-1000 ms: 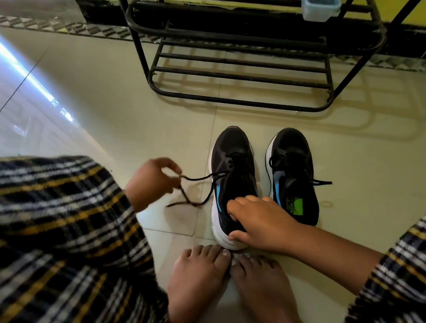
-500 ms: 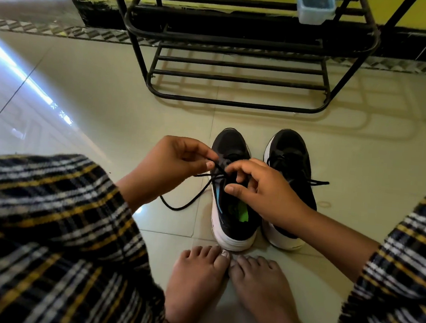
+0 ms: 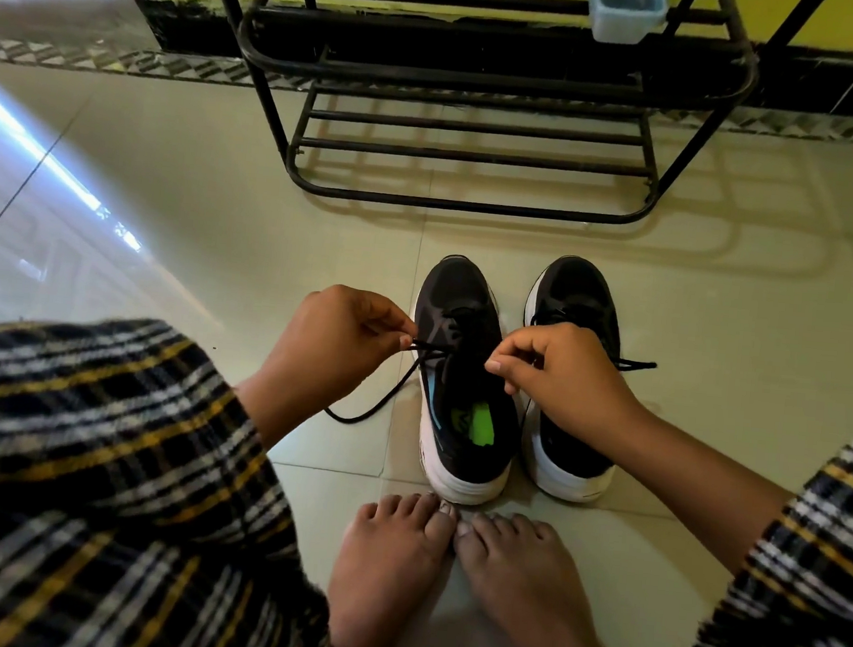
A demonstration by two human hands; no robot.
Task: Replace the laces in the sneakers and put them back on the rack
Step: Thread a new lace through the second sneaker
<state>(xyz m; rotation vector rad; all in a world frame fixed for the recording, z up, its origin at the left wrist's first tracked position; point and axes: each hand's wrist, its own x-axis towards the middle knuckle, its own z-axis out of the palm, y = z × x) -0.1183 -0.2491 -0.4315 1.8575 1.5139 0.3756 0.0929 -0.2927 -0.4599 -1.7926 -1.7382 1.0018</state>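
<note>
Both hands now up at the left sneaker (image 3: 466, 378) on the floor before the rack (image 3: 488, 70), left hand (image 3: 341, 336) and right hand (image 3: 559, 371) pinching the lace (image 3: 387, 397) taut, the right off the heel, so lacing is underway.

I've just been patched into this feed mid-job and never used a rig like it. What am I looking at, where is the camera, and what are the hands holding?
There is no machine here: a person wears one camera on the head, looking forward and down. The left hand and right hand each pinch the black lace over the left sneaker, whose loose end trails onto the tiled floor. The right sneaker stands beside it. Bare feet show below. Beyond stands a black metal rack carrying a small pale tub.
</note>
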